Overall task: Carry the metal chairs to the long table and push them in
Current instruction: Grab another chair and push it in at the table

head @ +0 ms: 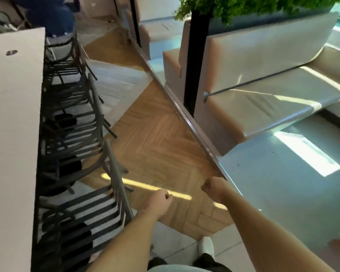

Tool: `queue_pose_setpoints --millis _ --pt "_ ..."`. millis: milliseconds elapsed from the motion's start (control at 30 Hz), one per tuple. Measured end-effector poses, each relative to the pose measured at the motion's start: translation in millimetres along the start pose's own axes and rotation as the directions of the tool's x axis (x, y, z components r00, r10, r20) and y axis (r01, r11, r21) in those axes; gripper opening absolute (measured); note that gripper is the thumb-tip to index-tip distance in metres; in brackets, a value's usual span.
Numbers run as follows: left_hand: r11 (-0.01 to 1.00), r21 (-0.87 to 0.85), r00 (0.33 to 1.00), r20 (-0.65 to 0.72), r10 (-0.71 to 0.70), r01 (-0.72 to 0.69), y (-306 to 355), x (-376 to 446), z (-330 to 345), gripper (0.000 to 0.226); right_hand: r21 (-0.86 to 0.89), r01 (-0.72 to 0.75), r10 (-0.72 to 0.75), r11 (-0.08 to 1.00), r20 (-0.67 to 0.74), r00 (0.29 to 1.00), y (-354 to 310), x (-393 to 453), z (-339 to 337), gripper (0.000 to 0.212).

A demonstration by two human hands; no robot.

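A row of dark slatted metal chairs point(75, 138) stands tucked along the right edge of the long table point(14, 118), at the left of the view. Both hands hang over the herringbone wood floor point(161, 138), apart from the chairs: left hand point(158, 201) and right hand point(214, 188) each curled, holding nothing. A beige bench seat point(263, 91) sits to the right.

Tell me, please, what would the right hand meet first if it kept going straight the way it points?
Probably the metal floor rail: the right hand, curled and empty, sits just short of its near end. Depth is unclear, so it might pass above the rail.
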State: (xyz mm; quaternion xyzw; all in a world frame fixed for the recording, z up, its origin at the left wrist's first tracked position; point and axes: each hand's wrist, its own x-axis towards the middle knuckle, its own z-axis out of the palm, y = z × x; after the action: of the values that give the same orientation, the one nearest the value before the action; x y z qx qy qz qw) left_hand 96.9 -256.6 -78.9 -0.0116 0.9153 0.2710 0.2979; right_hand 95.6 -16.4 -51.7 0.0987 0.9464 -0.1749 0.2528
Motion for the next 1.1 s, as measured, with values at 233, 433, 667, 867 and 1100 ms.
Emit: queue_pose_setpoints --millis 233,433,667,867,1100 --pt "0.979 -0.157 0.982 -0.118 -0.151 0.132 37.5 7.5 5.5 0.041 -0.087 0.181 -0.177 0.98 0.053 0.983 0.6 68.4 -55.1 0.028" --pt "0.92 -0.259 0.924 -0.17 -0.342 0.293 15.8 14.4 -29.2 0.033 -0.095 0.33 -0.313 0.939 0.157 0.937 -66.7 108.7 -59.2 0.029" --pt "0.858 -0.374 0.861 -0.231 -0.453 0.351 -29.0 31.8 -82.5 0.034 -0.14 0.439 -0.405 0.888 0.22 0.888 -161.7 141.8 -56.1 0.031" --pt "0.795 -0.499 0.795 -0.293 -0.531 0.346 -62.1 32.5 -113.0 0.028 -0.152 0.56 -0.513 0.814 0.264 0.817 -237.0 165.6 -51.7 0.027" --pt "0.707 -0.544 0.7 -0.274 -0.659 0.452 -101.8 26.5 -121.4 0.027 -0.167 0.719 -0.624 0.675 0.391 0.677 -299.2 199.9 -21.9 0.023"
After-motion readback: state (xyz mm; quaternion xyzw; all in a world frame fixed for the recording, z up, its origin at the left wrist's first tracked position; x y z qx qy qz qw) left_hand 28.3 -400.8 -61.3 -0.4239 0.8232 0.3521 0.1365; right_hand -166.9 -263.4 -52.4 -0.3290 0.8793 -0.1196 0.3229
